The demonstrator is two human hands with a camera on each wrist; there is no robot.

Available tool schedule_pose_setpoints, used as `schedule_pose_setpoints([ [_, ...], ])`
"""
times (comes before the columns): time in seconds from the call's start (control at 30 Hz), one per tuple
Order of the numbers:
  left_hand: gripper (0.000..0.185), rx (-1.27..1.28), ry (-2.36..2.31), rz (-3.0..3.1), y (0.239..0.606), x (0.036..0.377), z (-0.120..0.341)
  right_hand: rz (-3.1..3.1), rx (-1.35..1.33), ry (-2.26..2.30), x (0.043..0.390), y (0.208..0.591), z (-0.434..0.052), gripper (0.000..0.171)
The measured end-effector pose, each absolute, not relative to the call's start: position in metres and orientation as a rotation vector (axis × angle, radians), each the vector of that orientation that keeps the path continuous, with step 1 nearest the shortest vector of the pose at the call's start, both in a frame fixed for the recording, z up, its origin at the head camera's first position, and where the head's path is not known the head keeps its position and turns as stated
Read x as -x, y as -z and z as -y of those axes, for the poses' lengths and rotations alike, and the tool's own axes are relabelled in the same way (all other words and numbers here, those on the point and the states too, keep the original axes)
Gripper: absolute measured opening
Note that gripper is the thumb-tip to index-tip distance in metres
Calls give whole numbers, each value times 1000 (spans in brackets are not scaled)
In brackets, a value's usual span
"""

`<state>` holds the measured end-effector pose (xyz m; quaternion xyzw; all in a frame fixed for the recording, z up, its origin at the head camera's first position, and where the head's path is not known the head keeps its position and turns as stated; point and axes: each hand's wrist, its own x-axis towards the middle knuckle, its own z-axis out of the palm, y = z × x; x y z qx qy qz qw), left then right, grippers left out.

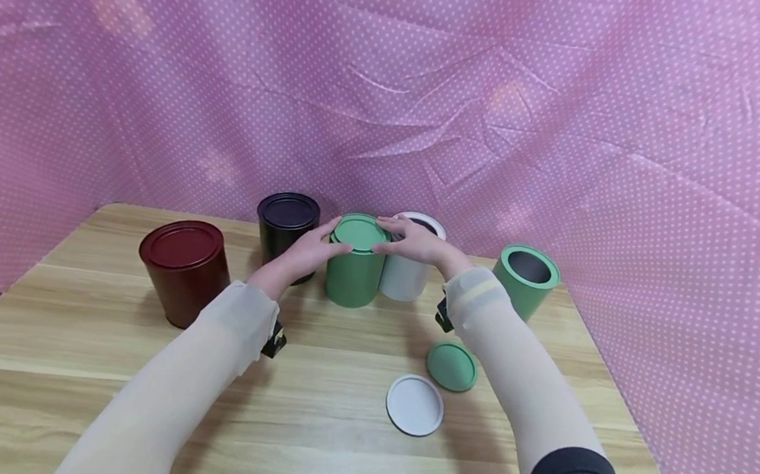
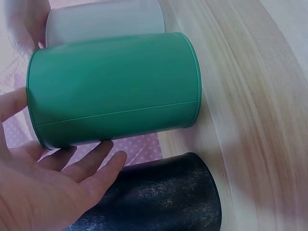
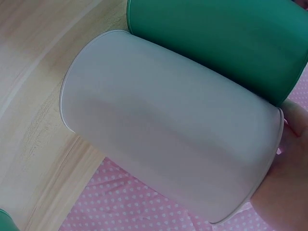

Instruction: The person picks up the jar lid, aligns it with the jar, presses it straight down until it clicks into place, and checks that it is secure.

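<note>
Looking down from the head view: both hands are meeting over the lidded green tin (image 1: pixel 356 261), standing upright near the far edge of the table (image 1: pixel 307 421). The left hand (image 1: pixel 306 249) is cupping the lid's left rim with thumb on top, and the right hand (image 1: pixel 414 242) is laying fingers over the right rim; the paired hold looks suited to steadying or working the lid. Touching it on the right is standing a white tin (image 1: pixel 409 270), on the left a black tin (image 1: pixel 287 228). A maroon tin (image 1: pixel 183 270) is sitting toward the left edge, an open green tin (image 1: pixel 525 278) toward the right edge. A loose green lid (image 1: pixel 451 366) and white lid (image 1: pixel 415 404) are lying flat nearer the front.

Left wrist view: the green tin is showing smooth matte wall, a thin seam line, rolled rims. The left grip is relaxed, fingers (image 2: pixel 91 166) straight under the lid end, not clenched.

Right wrist view: the white tin is filling the frame; only part of the right hand (image 3: pixel 288 159) is showing, fingers apparently extended.
</note>
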<state>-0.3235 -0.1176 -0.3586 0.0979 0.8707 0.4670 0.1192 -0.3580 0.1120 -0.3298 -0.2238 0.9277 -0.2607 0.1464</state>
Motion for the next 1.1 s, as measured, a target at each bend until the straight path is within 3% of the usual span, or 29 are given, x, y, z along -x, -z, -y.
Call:
schedule_pose_setpoints([
  [0.6,73,-242,-1369,-2526,359,332,120,-2694,609,764,363,328,-108,69],
  [1.1,73,-204,-1347,-2559,353,320,113,-2693,626,723,360,326,-111,69],
])
